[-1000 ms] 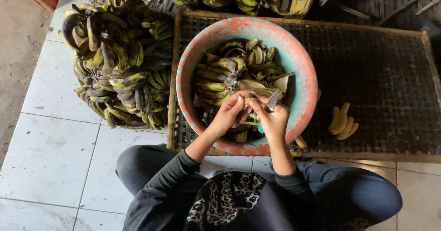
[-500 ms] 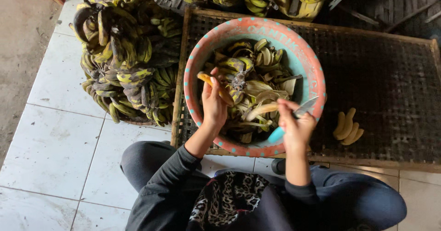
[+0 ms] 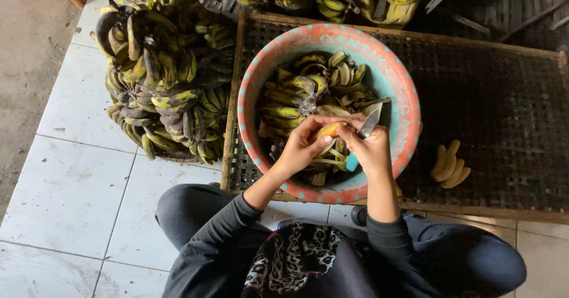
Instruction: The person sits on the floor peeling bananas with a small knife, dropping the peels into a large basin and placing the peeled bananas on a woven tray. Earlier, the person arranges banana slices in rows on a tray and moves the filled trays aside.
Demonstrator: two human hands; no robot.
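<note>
Pink-rimmed basin (image 3: 409, 105) under hands (image 3: 302, 147) (image 3: 370, 150) peeling a banana (image 3: 328, 131).

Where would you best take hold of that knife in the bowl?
By its light blue handle, coming from the near side, the person's own. The right hand is wrapped around that end already, and the grey blade points up and away toward the far rim of the bowl, so the handle is the safe part.
</note>
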